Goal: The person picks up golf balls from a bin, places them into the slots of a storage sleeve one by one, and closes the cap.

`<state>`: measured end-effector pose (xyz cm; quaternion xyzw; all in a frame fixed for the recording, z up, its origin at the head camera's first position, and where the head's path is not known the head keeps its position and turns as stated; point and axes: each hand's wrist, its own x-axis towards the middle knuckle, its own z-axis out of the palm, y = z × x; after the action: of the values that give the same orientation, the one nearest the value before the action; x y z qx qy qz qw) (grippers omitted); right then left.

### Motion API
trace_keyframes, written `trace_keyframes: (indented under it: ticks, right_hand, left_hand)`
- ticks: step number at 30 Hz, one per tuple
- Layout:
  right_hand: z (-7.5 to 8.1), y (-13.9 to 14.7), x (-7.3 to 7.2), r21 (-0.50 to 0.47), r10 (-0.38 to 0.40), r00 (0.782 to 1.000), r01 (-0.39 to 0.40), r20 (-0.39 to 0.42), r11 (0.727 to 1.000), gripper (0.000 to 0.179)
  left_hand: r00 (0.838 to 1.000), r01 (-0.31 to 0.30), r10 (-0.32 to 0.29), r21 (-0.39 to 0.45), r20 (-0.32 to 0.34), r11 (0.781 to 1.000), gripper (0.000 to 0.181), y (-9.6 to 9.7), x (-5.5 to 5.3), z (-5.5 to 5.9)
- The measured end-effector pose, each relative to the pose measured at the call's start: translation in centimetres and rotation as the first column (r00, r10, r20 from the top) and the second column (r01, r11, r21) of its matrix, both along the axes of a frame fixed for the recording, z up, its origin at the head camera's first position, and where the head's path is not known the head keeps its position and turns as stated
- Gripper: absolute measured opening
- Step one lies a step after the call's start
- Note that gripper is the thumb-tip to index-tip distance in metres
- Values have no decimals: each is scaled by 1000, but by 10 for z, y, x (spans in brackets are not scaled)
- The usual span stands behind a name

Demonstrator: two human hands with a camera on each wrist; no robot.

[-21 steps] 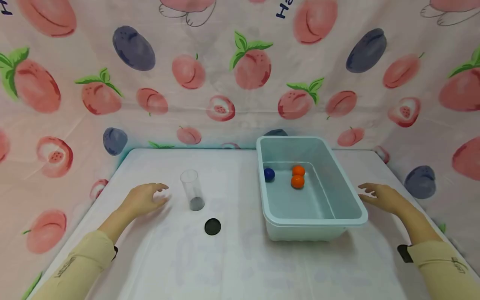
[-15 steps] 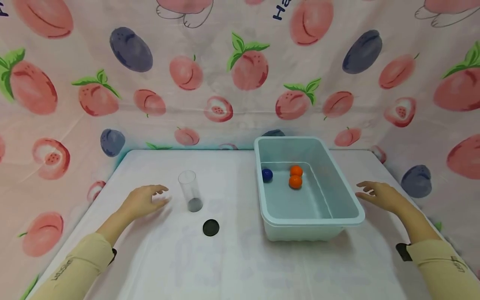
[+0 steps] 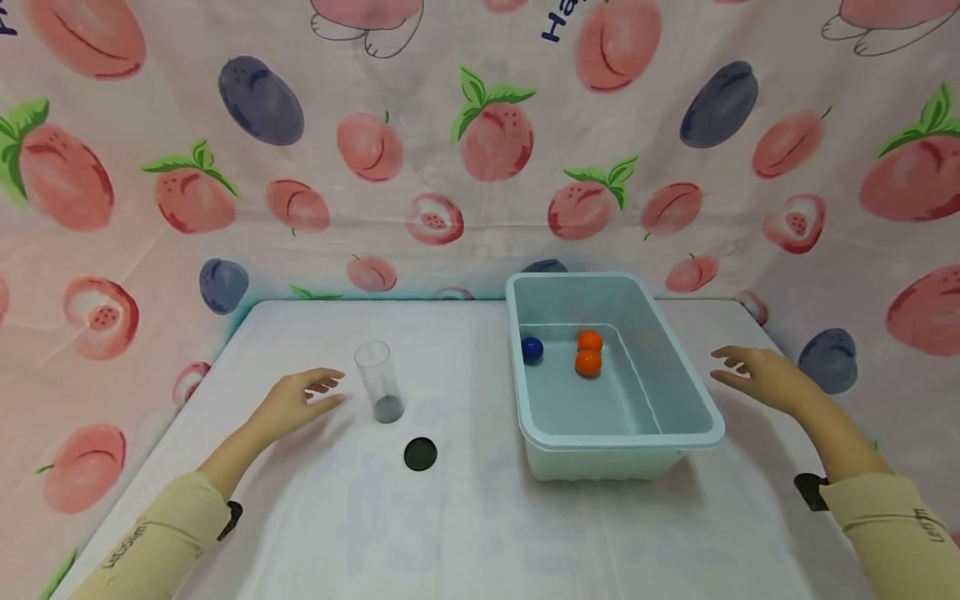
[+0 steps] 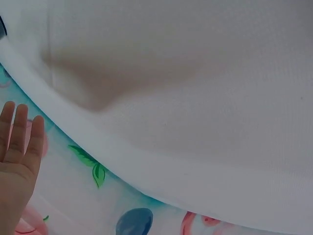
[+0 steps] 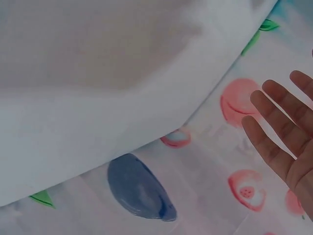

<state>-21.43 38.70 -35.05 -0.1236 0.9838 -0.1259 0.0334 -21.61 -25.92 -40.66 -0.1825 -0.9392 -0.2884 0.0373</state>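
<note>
In the head view my left hand [image 3: 296, 404] hovers just left of a clear plastic cylinder [image 3: 380, 382] with a grey bottom, fingers loose and holding nothing. A round black lid [image 3: 420, 454] lies flat on the table in front of the cylinder. My right hand [image 3: 761, 379] is in the air beside the right wall of a pale blue plastic bin [image 3: 622, 442], also holding nothing. Inside the bin are two orange balls [image 3: 588, 362], one behind the other, and a dark blue ball [image 3: 532, 350] near the left wall. Both wrist views show relaxed, spread fingers [image 5: 274, 147].
A white table [image 3: 465, 533] carries everything. Its back edge meets a hanging cloth [image 3: 450, 150] printed with peaches and plums, which also covers both sides. The bin stands at the right and its walls rise well above the tabletop.
My left hand has shifted slightly right toward the cylinder. My right hand has risen a little by the bin. The whole head view has drifted slightly; the objects stay in place.
</note>
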Motion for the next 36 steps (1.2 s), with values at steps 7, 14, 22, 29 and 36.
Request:
trace_keyframes:
  ticks: [7, 14, 22, 29, 36]
  right_hand:
    - [19, -14, 0, 60, 62, 996, -58, -67, 996, 42]
    - [39, -28, -3, 92, 97, 990, -88, -104, 992, 41]
    - [59, -40, -9, 130, 122, 987, -108, -108, 986, 42]
    - [79, -50, -19, 157, 152, 979, -129, -139, 979, 40]
    - [93, -59, -20, 139, 132, 981, -113, -139, 984, 41]
  left_hand:
    - [998, -39, 35, 105, 46, 994, 45, 2, 3, -3]
    - [991, -75, 46, 244, 125, 967, 51, 7, 6, -2]
    - [987, -86, 41, 297, 155, 951, 52, 12, 7, -3]
    - [986, -121, 77, 316, 147, 941, 54, 17, 9, -9]
    - [985, -158, 120, 376, 121, 913, 59, 27, 10, -12]
